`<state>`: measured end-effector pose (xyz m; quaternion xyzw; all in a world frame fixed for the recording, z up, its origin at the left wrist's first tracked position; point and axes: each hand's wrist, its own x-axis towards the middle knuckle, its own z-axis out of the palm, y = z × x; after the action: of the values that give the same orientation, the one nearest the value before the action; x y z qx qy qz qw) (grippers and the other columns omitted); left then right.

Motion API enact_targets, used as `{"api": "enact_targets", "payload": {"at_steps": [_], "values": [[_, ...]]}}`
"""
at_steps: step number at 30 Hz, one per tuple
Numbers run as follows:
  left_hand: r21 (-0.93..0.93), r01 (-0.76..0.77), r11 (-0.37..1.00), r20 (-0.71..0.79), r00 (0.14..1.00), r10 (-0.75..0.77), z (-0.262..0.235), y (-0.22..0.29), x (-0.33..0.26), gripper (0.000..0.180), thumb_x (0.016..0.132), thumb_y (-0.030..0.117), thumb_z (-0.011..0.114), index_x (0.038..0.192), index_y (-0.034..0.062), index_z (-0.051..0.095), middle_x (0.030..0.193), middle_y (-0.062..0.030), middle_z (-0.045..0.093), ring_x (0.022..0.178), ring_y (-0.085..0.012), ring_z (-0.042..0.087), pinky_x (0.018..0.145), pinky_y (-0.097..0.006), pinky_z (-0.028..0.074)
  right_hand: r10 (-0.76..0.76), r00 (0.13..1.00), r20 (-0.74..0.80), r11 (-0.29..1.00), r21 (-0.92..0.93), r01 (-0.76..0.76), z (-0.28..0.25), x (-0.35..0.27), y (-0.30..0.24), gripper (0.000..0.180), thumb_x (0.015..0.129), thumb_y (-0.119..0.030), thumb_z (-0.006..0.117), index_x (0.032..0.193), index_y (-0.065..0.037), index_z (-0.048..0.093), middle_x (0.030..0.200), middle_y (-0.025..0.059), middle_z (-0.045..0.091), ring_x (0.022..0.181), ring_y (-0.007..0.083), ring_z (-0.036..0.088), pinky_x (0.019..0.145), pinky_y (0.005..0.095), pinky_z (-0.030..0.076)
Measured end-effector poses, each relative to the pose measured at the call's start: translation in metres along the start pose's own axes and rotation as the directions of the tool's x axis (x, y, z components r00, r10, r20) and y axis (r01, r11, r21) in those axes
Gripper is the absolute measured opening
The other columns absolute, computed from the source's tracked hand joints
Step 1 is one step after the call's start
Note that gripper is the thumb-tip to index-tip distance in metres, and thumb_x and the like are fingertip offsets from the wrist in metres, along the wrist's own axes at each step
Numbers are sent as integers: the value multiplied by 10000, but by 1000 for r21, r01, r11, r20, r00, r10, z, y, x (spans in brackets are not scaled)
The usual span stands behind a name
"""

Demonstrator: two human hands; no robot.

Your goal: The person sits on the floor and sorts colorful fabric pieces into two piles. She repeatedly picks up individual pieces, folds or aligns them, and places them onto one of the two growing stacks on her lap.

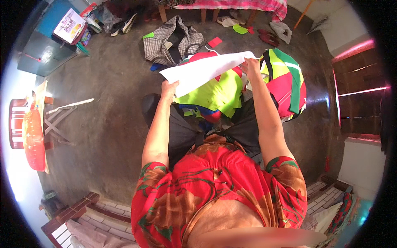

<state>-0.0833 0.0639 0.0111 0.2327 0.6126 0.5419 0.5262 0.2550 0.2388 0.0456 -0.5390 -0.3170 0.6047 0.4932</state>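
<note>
White cloth piece (pixel 204 70) held out flat between both hands, above the lap.

Left hand (pixel 168 90) pinches its near corner, right hand (pixel 250 65) its far edge — each grip closed on it. Beneath lie bright green and red cloth pieces (pixel 215 97); the checked bag (pixel 173 39) on the floor (pixel 107 115) gapes open — contents unclear.

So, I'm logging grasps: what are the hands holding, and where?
Both hold a white sheet: left hand at its lower left edge, right hand at its upper right end.
</note>
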Motion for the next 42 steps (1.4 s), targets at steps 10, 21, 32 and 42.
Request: {"api": "enact_targets", "payload": {"at_steps": [10,21,32,42], "values": [[782,-155,604,-158,887,433,4,-25,-8,509,701,80,739,1153,68,504,1247,-218,454,1141,-378,479,943,-465,420,-229,973,-38,927,-312,207,-36,-86,-3,567,817,-76,668,1342,-47,454,1155,75,559,884,146,581,708,304,485],[764,-621,172,534,759,372,21,-46,-31,482,753,-43,539,1221,74,539,1349,-191,422,1234,-379,424,1006,-437,390,-806,588,74,324,-775,542,-97,-188,-41,290,768,3,629,1051,-60,645,1132,162,626,1134,317,562,977,388,433],[763,-628,153,565,763,314,25,-38,-36,540,753,-61,518,1271,91,491,1391,-179,388,1278,-371,374,1034,-427,354,-846,532,-40,290,-871,397,-150,-192,-26,270,788,-43,654,1056,-72,633,1086,134,626,1035,307,576,898,392,451],[776,-606,175,537,781,320,28,-38,-36,540,735,-73,516,1249,94,518,1363,-191,408,1261,-379,387,1031,-436,355,-815,579,-24,115,-986,120,-204,-104,-100,244,811,-164,653,1049,-116,629,989,111,652,961,311,604,831,424,482]]}}
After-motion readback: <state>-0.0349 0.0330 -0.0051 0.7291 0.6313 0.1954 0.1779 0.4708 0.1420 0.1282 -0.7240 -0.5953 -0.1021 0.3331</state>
